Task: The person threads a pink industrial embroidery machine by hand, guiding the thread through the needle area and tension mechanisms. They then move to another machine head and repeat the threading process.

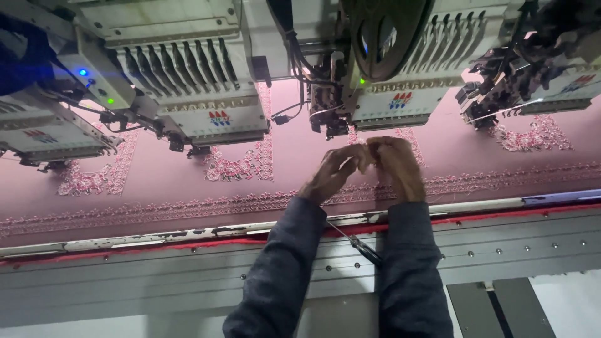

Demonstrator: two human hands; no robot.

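Both hands, left hand and right hand, meet fingertips pinched together (likely on thread, too fine to see) over the pink fabric, embroidery head at twelve o'clock.

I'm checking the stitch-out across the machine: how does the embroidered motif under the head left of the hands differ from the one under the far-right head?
The left motif is a tall upright band reaching up beneath its embroidery head; the right motif is lower and wider. The left motif lies near the left hand, while the right motif lies well away from the right hand. Both are light stitching on the same pink fabric, above the long border band.
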